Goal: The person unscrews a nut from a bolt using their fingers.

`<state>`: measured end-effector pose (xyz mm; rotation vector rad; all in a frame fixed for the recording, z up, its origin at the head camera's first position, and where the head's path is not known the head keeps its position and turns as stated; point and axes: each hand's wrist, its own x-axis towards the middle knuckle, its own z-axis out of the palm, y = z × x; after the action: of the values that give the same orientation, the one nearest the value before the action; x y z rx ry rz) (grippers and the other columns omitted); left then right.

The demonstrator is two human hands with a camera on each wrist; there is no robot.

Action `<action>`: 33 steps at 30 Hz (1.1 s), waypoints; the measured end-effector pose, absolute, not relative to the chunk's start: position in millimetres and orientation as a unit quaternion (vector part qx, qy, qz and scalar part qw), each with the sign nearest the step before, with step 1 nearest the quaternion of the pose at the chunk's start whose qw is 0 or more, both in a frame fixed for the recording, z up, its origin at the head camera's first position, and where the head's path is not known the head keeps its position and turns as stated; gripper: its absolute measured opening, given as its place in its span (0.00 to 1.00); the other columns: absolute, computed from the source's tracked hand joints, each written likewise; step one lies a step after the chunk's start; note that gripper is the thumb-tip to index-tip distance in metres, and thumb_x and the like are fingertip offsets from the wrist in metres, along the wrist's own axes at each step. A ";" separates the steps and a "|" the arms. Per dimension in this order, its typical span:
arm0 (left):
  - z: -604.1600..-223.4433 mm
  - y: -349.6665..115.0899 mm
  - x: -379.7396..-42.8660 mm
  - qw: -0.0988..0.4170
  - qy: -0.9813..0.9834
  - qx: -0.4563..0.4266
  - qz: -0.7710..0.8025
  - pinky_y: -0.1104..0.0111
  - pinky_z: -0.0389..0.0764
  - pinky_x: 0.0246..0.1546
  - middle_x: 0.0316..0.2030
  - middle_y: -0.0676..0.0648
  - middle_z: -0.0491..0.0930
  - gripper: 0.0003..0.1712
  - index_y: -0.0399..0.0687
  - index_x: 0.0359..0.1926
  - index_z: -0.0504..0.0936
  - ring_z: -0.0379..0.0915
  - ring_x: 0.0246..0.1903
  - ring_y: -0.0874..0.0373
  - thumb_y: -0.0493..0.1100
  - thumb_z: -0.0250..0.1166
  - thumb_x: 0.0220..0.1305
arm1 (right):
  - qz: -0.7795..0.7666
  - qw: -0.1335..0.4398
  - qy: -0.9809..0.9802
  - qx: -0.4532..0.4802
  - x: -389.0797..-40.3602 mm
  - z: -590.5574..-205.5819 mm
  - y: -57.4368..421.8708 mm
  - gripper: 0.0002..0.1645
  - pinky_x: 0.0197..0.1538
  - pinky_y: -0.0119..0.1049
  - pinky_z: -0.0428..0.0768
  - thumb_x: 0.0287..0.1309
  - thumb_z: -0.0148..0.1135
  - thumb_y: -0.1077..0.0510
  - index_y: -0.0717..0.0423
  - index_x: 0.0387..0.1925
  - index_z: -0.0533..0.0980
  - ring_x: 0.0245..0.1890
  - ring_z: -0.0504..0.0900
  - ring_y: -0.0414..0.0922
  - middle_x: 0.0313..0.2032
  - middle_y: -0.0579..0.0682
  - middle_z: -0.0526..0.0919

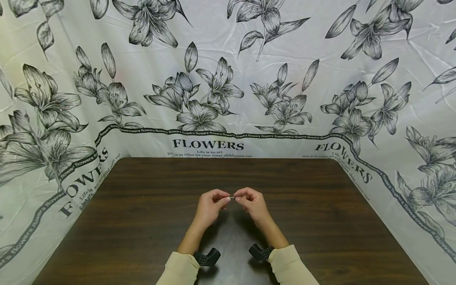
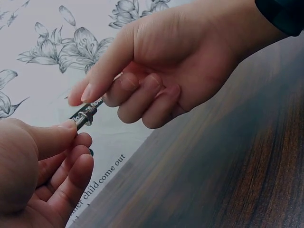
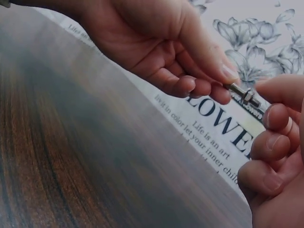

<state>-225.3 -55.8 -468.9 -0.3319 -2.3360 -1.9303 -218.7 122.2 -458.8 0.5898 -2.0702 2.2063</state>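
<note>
My left hand pinches one end of a small metal bolt between thumb and fingers. A nut sits partway along the bolt's thread. On the other side, my right hand has its thumb and curled index finger around the bolt's far end, partly hiding it. The left wrist view has the left hand at lower left and the right hand coming from upper right, the threaded bolt bridging them. Both hands are held up above the dark wooden table.
A white cloth with black flower drawings and lettering hangs around the back and sides of the table. Each wrist carries a black device beside a cream sleeve.
</note>
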 end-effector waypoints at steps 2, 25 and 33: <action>-468.6 -55.9 -225.3 0.044 -0.766 -0.109 -0.632 0.47 0.81 0.31 0.29 0.47 0.83 0.03 0.43 0.35 0.86 0.79 0.23 0.49 0.34 0.69 0.59 | 0.714 0.027 -0.676 0.178 -218.4 -458.1 122.3 0.07 0.20 0.27 0.64 0.61 0.59 0.73 0.78 0.39 0.76 0.15 0.65 0.37 0.17 0.47 0.68; -470.1 -55.7 -227.3 0.041 -0.764 -0.118 -0.633 0.46 0.80 0.31 0.31 0.40 0.84 0.05 0.36 0.38 0.85 0.80 0.26 0.39 0.34 0.68 0.60 | 0.679 0.004 -0.721 0.141 -217.8 -456.2 119.8 0.10 0.18 0.27 0.65 0.65 0.58 0.66 0.74 0.36 0.78 0.14 0.65 0.37 0.15 0.49 0.68; -469.9 -55.6 -226.5 0.048 -0.765 -0.113 -0.632 0.49 0.81 0.29 0.30 0.41 0.84 0.03 0.42 0.35 0.86 0.80 0.24 0.43 0.33 0.69 0.59 | 0.687 0.009 -0.708 0.161 -217.7 -456.6 119.7 0.10 0.18 0.27 0.64 0.62 0.61 0.69 0.75 0.41 0.78 0.14 0.65 0.37 0.16 0.47 0.68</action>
<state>-226.5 -55.6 -469.9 -0.3441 -2.3332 -1.9265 -217.7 119.7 -456.6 0.5032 -2.2120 2.1478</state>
